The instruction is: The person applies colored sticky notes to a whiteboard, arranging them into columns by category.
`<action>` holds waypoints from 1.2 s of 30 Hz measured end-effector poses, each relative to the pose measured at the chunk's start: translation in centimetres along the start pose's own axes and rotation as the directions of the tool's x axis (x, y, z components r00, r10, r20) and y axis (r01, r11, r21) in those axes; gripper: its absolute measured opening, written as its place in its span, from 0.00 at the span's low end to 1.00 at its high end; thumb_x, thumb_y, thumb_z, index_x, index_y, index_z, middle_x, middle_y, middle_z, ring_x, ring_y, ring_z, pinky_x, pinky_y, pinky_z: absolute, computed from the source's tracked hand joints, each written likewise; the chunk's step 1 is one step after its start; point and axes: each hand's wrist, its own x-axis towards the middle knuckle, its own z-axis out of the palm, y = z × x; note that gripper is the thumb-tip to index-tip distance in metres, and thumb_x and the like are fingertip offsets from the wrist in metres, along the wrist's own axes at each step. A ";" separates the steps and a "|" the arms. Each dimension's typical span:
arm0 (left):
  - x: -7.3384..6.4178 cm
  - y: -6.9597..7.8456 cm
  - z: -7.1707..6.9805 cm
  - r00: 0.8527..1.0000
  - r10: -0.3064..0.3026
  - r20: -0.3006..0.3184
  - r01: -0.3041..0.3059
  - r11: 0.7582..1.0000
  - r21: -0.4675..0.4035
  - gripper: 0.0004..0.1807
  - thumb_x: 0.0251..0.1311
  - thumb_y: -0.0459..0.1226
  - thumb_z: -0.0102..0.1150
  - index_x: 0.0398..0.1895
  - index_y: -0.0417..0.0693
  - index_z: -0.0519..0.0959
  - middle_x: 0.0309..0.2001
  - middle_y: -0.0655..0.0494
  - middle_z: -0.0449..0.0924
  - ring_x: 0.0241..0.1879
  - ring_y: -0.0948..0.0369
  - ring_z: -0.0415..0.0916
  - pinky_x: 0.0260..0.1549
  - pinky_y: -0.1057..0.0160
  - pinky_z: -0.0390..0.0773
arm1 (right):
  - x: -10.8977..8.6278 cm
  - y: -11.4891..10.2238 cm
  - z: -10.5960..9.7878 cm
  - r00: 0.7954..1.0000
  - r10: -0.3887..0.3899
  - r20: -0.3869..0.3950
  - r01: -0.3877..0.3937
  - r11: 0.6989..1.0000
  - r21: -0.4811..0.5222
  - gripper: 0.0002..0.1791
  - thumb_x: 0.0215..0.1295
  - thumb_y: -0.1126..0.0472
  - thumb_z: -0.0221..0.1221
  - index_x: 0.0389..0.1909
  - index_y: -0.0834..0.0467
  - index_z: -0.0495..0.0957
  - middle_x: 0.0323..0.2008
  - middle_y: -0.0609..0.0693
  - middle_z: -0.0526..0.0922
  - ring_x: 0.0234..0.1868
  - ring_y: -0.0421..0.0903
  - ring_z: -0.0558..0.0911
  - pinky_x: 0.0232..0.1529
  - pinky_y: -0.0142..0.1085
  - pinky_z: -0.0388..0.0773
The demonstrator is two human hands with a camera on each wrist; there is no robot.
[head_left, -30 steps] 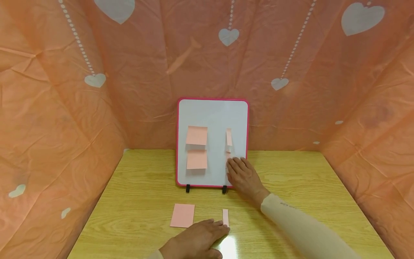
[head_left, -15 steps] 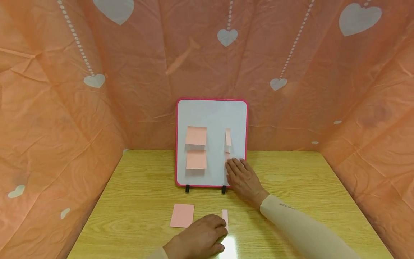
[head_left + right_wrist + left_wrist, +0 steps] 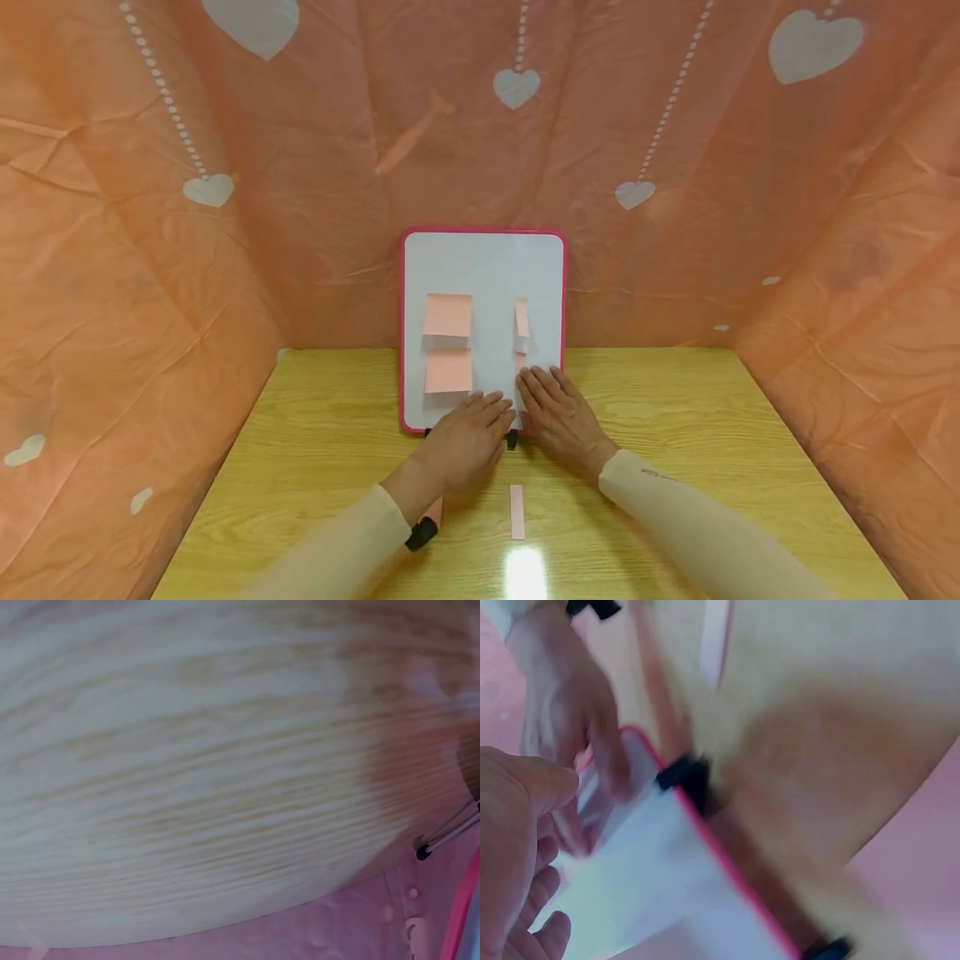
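Note:
A whiteboard (image 3: pixel 487 267) with a pink frame leans on black feet. My right hand (image 3: pixel 562 417) lies against its lower right part with straight fingers, fingertips at the lower narrow pink sticky strip (image 3: pixel 521 361). Whatever is beneath the palm is hidden. Above is another narrow strip (image 3: pixel 521 317). On the left side hang two square pink sticky notes, an upper one (image 3: pixel 447 315) and a lower one (image 3: pixel 448 371). My left hand (image 3: pixel 461 442) is in front of the board's lower edge, fingers extended; in the left wrist view the left hand (image 3: pixel 510 847) shows nothing held.
A narrow pink strip pad (image 3: pixel 517 512) lies on the wooden table (image 3: pixel 660 392). A square pink pad (image 3: pixel 435 510) is mostly covered by my left forearm and its black wrist camera (image 3: pixel 422 534). An orange curtain (image 3: pixel 330 208) with white hearts encloses the table.
My left hand has moved from the strip pad on the table forward to the board's lower edge. My right hand has stayed against the board. The head view has shifted slightly.

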 end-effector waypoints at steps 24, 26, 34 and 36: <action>6.7 -5.8 -0.9 0.965 0.061 0.256 -0.118 0.969 0.215 0.45 0.76 0.57 0.55 0.87 0.50 0.51 0.87 0.57 0.44 0.86 0.57 0.38 0.85 0.50 0.42 | 0.6 -0.7 -0.6 0.991 -0.005 0.135 0.013 0.998 -0.058 0.38 0.79 0.41 0.53 0.80 0.60 0.64 0.80 0.55 0.66 0.81 0.52 0.65 0.83 0.53 0.58; 7.0 -5.9 -0.9 0.963 0.060 0.261 -0.122 0.967 0.226 0.44 0.77 0.57 0.54 0.87 0.52 0.51 0.87 0.58 0.44 0.86 0.57 0.37 0.85 0.50 0.42 | 0.5 -0.7 -0.6 0.990 -0.003 0.143 0.011 0.998 -0.056 0.39 0.80 0.41 0.52 0.81 0.60 0.63 0.80 0.55 0.64 0.82 0.52 0.64 0.83 0.54 0.57; 7.8 -6.0 -1.2 0.964 0.076 0.254 -0.137 0.962 0.235 0.43 0.78 0.57 0.53 0.87 0.54 0.50 0.87 0.60 0.44 0.86 0.58 0.36 0.85 0.50 0.42 | 0.1 -0.5 -0.5 0.990 0.008 0.138 0.001 0.998 -0.064 0.39 0.80 0.41 0.51 0.81 0.60 0.62 0.81 0.56 0.63 0.82 0.52 0.63 0.83 0.56 0.56; 7.8 -6.2 -1.1 0.968 0.081 0.238 -0.136 0.965 0.224 0.42 0.78 0.56 0.53 0.87 0.53 0.52 0.87 0.60 0.46 0.86 0.58 0.38 0.85 0.50 0.43 | 0.1 -0.4 -0.5 0.992 0.011 0.128 -0.004 0.998 -0.061 0.38 0.80 0.42 0.51 0.81 0.61 0.62 0.81 0.56 0.63 0.81 0.53 0.64 0.82 0.56 0.57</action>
